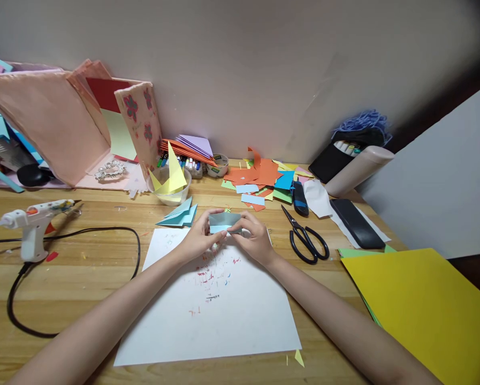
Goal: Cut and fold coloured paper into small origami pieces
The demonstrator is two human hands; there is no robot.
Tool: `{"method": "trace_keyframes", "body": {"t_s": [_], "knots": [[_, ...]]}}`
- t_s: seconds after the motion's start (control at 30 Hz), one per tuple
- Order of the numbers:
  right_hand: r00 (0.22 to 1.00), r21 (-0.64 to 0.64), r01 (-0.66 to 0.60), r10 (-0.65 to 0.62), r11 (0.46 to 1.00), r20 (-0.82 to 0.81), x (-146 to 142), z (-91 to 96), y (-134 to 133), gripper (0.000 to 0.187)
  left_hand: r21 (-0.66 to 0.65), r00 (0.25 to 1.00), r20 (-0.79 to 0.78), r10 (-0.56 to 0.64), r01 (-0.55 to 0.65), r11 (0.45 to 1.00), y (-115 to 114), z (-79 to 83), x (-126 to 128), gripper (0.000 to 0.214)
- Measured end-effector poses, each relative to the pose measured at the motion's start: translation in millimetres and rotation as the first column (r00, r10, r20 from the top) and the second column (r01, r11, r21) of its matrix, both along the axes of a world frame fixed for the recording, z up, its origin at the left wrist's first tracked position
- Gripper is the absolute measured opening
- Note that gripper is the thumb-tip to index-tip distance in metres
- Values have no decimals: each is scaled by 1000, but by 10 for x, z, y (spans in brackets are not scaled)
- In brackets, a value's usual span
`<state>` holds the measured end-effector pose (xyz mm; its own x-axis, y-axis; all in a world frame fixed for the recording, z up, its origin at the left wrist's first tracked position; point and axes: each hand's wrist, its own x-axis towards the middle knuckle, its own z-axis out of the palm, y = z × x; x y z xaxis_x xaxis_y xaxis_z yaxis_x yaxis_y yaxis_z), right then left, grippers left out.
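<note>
Both my hands meet over the far edge of a white sheet (207,315) smeared with marker streaks. My left hand (202,238) and my right hand (252,238) each pinch a small folded piece of light blue paper (223,221), grey on its upper face, held just above the sheet. The fingers of both hands are closed on its edges. A folded light blue paper shape (179,215) lies just beyond my left hand.
Black scissors (306,238) lie right of the sheet. A glue gun (33,224) with a looping black cord (75,256) stands at left. A yellow sheet (424,305) covers the near right. Coloured paper scraps (261,179), a bowl with yellow paper (169,184) and markers sit by the wall.
</note>
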<state>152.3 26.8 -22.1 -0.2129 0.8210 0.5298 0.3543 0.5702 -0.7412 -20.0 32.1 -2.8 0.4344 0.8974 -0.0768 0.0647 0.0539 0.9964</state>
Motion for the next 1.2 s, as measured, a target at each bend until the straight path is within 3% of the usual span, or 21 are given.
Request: {"method": "trace_keyframes", "body": {"t_s": [0.1, 0.3, 0.5, 0.8, 1.2], "knots": [[1000, -15, -22, 22, 1000, 2, -4, -1, -5, 5, 6, 999, -27, 19, -19, 1000, 5, -18, 3, 56], [998, -50, -68, 67, 996, -7, -13, 27, -20, 5, 203, 982, -132, 133, -105, 974, 22, -22, 20, 48], [999, -74, -47, 44, 996, -30, -22, 28, -28, 4, 149, 984, -115, 133, -115, 982, 24, 2, 26, 50], [991, -127, 17, -34, 992, -132, -18, 1, -1, 9, 60, 991, 57, 119, -122, 991, 47, -52, 20, 46], [974, -177, 19, -58, 984, -219, -6, -15, 35, 4, 1, 988, 65, 137, -138, 990, 40, -45, -11, 49]]}}
